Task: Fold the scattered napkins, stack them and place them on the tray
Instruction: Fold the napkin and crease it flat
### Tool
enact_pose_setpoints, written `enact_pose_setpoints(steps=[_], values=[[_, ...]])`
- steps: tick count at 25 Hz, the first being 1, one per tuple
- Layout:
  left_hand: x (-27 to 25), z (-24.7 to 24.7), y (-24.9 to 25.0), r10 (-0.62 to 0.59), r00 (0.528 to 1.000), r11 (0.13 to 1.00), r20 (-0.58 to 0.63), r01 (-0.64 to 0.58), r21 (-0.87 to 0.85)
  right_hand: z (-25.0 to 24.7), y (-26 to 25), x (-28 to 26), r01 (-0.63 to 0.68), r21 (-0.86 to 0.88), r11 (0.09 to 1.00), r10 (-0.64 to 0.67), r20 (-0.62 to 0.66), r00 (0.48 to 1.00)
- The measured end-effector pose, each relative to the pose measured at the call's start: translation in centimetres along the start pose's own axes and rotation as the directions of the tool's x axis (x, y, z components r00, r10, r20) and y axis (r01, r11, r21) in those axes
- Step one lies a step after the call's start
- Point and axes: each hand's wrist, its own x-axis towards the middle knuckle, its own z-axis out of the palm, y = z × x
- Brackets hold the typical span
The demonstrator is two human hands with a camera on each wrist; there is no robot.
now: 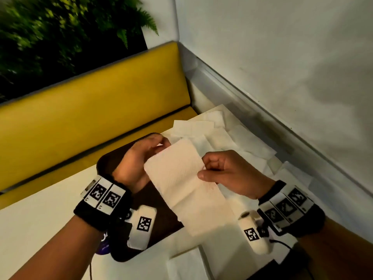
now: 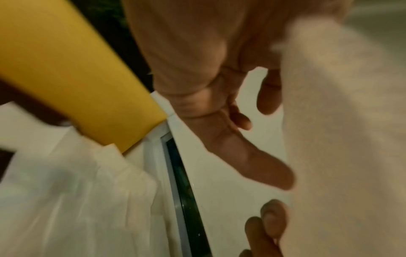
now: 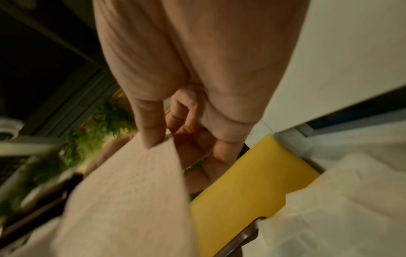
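In the head view, both hands hold one white napkin (image 1: 185,178) in the air above the dark brown tray (image 1: 109,160), which lies on the white table (image 1: 40,215). The left hand (image 1: 139,158) pinches the far left corner of the napkin, and the right hand (image 1: 226,172) pinches its right edge between the thumb and the curled fingers. The sheet hangs down toward the person and shows a crease across its middle. Other napkins (image 1: 218,136) lie scattered on the table behind the hands, near the wall, and one more lies at the near edge. A yellow bench (image 1: 90,102) stands behind the table, with green plants (image 1: 50,27) above it. In the left wrist view, the napkin (image 2: 342,139) fills the right side, and the left fingers (image 2: 252,161) reach to its edge. In the right wrist view, the right thumb (image 3: 151,125) presses on the corner of the napkin (image 3: 131,200), with the other fingers bent behind it.
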Motion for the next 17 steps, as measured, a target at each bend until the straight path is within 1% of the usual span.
enact_pose_setpoints(steps=[1, 2, 3, 4, 5, 6, 7, 8, 9, 10, 11, 12, 13, 15, 16, 17], values=[[-0.9, -0.3, -1.1, -0.067, 0.998, 0.986, -0.003, 0.066, -0.154, 0.4, 0.1, -0.3, -0.044, 0.090, 0.995, 0.049, -0.061, 0.997], [-2.0, -0.4, -2.5, -0.120, 0.993, 0.956, 0.018, 0.120, -0.266, 0.6, 0.1, -0.6, -0.095, 0.187, 0.978, 0.118, -0.115, 0.986], [-3.2, 0.1, -3.7, -0.137, 0.990, 0.936, 0.020, 0.136, -0.325, 0.9, 0.3, -0.9, -0.141, 0.273, 0.952, 0.190, -0.164, 0.968], [-4.4, 1.1, -4.6, -0.121, 0.993, 0.939, -0.009, 0.111, -0.325, 1.1, 0.3, -1.2, -0.170, 0.345, 0.923, 0.251, -0.205, 0.946], [-5.4, 2.3, -5.3, -0.065, 0.996, 0.964, -0.067, 0.045, -0.262, 1.3, 0.4, -1.5, -0.187, 0.400, 0.897, 0.300, -0.240, 0.923], [-6.1, 3.5, -5.7, 0.041, 0.992, 0.991, -0.122, -0.056, -0.119, 1.5, 0.3, -1.8, -0.198, 0.434, 0.879, 0.334, -0.266, 0.904], [-6.6, 4.5, -5.9, 0.168, 0.974, 0.985, -0.151, -0.159, 0.072, 1.8, 0.3, -2.2, -0.203, 0.454, 0.867, 0.357, -0.284, 0.890], [-6.8, 5.1, -5.9, 0.291, 0.946, 0.935, -0.142, -0.249, 0.254, 2.0, 0.3, -2.5, -0.194, 0.461, 0.866, 0.360, -0.305, 0.881], [-6.9, 5.3, -6.0, 0.396, 0.912, 0.858, -0.110, -0.325, 0.398, 2.3, 0.2, -2.8, -0.179, 0.465, 0.867, 0.358, -0.330, 0.873], [-6.8, 5.1, -5.9, 0.470, 0.879, 0.778, -0.083, -0.368, 0.510, 2.5, -0.1, -3.1, -0.156, 0.463, 0.872, 0.344, -0.357, 0.868], [-6.5, 4.7, -6.0, 0.520, 0.852, 0.708, -0.066, -0.387, 0.591, 2.7, -0.1, -3.4, -0.134, 0.453, 0.882, 0.329, -0.385, 0.862], [-6.2, 4.4, -6.2, 0.554, 0.830, 0.659, -0.065, -0.390, 0.644, 2.8, 0.1, -3.6, -0.119, 0.429, 0.896, 0.309, -0.408, 0.859], [-6.0, 4.1, -6.4, 0.573, 0.815, 0.633, -0.083, -0.376, 0.676, 3.1, 0.2, -3.8, -0.116, 0.395, 0.911, 0.292, -0.422, 0.858], [-5.8, 4.1, -6.5, 0.586, 0.802, 0.632, -0.118, -0.360, 0.686, 3.3, 0.4, -4.2, -0.114, 0.366, 0.924, 0.276, -0.429, 0.860], [-5.8, 4.2, -6.4, 0.600, 0.792, 0.618, -0.111, -0.371, 0.694, 3.3, 0.7, -4.2, -0.114, 0.375, 0.920, 0.280, -0.426, 0.860], [-5.8, 4.2, -6.2, 0.624, 0.777, 0.577, -0.083, -0.386, 0.720, 3.2, 1.0, -4.3, -0.113, 0.395, 0.912, 0.291, -0.426, 0.857]])
